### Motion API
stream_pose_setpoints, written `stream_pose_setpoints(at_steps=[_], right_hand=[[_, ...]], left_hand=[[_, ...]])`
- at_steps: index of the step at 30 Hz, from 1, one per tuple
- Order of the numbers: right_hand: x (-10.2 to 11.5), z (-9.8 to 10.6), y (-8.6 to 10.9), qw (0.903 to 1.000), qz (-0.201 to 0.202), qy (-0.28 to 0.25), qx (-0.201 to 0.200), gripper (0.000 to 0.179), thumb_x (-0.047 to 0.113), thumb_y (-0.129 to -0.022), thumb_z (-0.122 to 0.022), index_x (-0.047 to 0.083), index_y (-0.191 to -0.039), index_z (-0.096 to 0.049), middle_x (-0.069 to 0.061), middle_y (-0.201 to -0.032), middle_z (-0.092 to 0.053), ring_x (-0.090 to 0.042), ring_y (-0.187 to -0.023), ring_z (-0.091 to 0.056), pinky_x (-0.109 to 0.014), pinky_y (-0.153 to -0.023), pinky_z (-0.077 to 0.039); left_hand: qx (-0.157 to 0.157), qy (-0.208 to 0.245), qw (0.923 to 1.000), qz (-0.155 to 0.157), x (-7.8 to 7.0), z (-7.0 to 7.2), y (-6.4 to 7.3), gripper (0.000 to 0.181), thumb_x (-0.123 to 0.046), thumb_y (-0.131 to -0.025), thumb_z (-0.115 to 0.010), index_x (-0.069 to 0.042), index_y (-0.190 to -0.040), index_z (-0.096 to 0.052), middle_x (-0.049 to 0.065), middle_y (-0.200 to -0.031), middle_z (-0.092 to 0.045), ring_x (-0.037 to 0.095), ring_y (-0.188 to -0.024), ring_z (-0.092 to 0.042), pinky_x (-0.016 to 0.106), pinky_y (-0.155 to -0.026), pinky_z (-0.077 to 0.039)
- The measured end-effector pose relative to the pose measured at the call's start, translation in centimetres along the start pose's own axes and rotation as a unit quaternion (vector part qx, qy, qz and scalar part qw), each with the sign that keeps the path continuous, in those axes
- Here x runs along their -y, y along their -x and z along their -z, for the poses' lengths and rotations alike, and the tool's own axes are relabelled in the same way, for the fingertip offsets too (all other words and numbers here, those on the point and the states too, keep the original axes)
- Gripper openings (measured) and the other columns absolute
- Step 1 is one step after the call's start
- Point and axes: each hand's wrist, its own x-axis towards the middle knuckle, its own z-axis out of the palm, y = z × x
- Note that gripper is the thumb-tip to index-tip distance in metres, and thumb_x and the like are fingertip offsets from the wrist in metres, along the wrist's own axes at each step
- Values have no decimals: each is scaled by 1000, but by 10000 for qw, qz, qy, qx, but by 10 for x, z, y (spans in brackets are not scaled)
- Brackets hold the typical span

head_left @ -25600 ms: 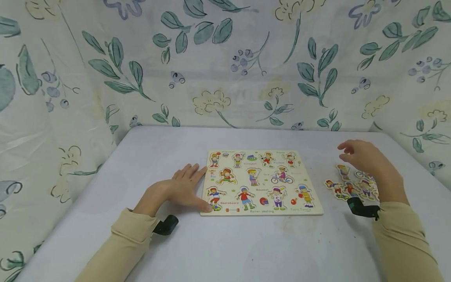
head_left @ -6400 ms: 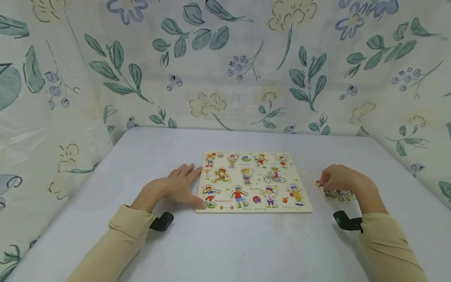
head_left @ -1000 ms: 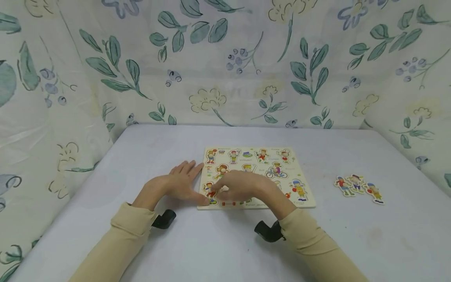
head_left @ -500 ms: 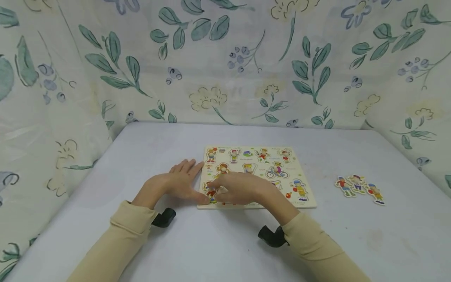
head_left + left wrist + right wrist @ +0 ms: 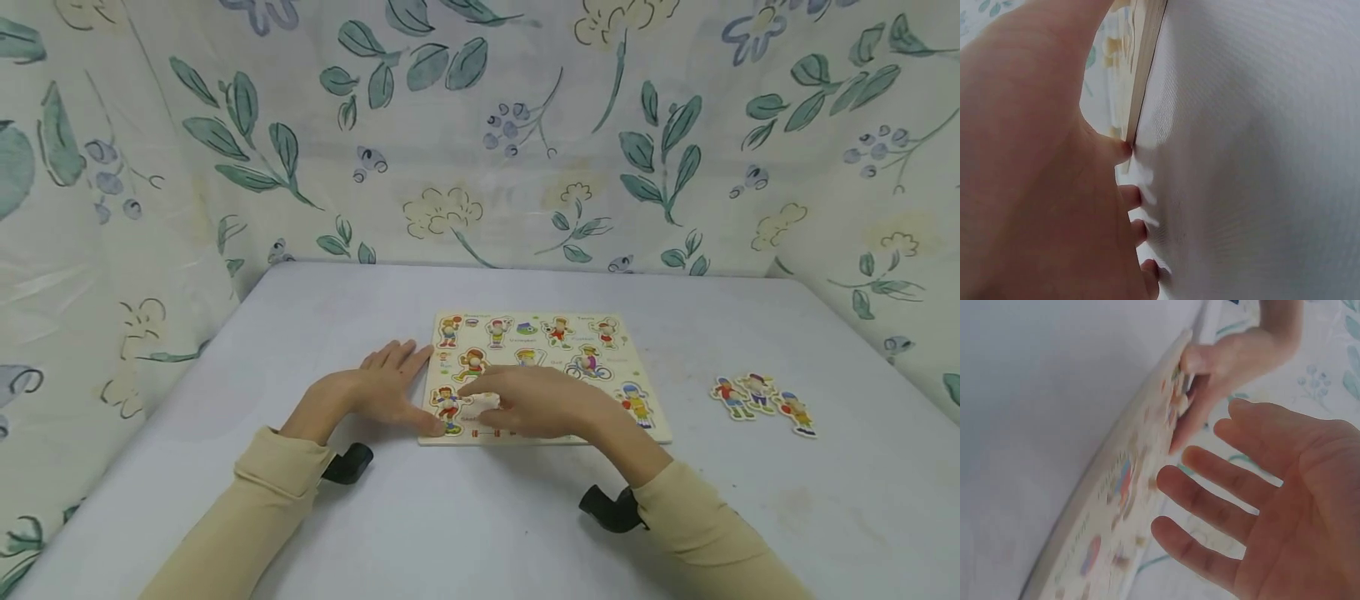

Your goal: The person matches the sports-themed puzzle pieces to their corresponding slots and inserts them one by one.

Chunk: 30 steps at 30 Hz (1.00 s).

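A cream puzzle board [image 5: 618, 379] printed with children playing sports lies mid-table. At its left edge rests my left hand [image 5: 375, 393], thumb across the near-left corner, fingers straight. The left wrist view shows the index fingertip right at the board's side edge [image 5: 1145, 69]. My right hand [image 5: 536, 402] hovers over the board's near half, thumb and fingers apart with nothing between them. Beside its fingertips, a skateboarder piece [image 5: 447, 403] sits in the near-left spot. In the right wrist view the palm [image 5: 1310, 506] faces the board, fingers spread. The right hand hides the near-middle pictures.
On the table to the right of the board lie three loose cut-out figures: a red-shirted one [image 5: 731, 398], one in a cap [image 5: 758, 390] and a yellow-dressed one [image 5: 797, 413]. A floral curtain [image 5: 525, 183] stands behind the white table.
The loose pile at right has shrunk to three figures. My right hand went from that pile to the near-left spot, and has just drawn back rightward, fingers parted. My left hand stays.
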Motion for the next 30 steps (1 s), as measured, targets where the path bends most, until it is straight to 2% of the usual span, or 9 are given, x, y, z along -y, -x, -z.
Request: stream_pose_setpoints(at_steps=[4, 11, 17, 26, 30], right_hand=[[-13, 7, 13, 9995, -191, -159, -171, 42, 27, -98, -63, 22, -140, -58, 3, -132, -61, -10, -88, -62, -31, -81, -53], [-44, 21, 37, 9970, -516, -273, -518, 45, 25, -98, -63, 19, -142, -55, -1, -135, -59, -15, -105, -59, -33, -86, -53], [-73, 39, 58, 9913, -823, -450, -926, 43, 21, -99, -61, 15, -142, -55, -7, -136, -59, -22, -107, -57, -36, -82, -54], [-101, 51, 73, 9862, -1070, -483, -1164, 43, 22, -99, -60, 10, -140, -56, -11, -134, -61, -26, -110, -57, -41, -84, -53], [-116, 55, 81, 9818, -1355, -442, -1252, 39, 21, -99, -59, 9, -136, -59, -12, -132, -61, -27, -109, -57, -41, -81, -52]], left_hand=[[-14, 12, 10000, 18, -1, -1, 0, 119, -68, -77, -69, -3, -158, -11, 27, -162, -6, 49, -148, -3, 62, -120, -8], [42, -6, 10000, 51, -2, -1, -2, 119, -68, -77, -69, -4, -158, -9, 24, -163, -4, 46, -150, -1, 59, -121, -5], [48, -22, 10000, 26, -4, 0, -1, 119, -68, -78, -67, -3, -158, -9, 26, -163, -4, 48, -149, -1, 61, -120, -6], [13, -32, 10000, 11, -1, -1, -1, 119, -71, -78, -66, -2, -158, -9, 28, -162, -4, 49, -148, -1, 62, -120, -6], [-9, -17, 10000, -1, 1, -2, -1, 119, -70, -78, -66, -2, -158, -10, 28, -162, -4, 49, -148, -1, 62, -120, -6]])
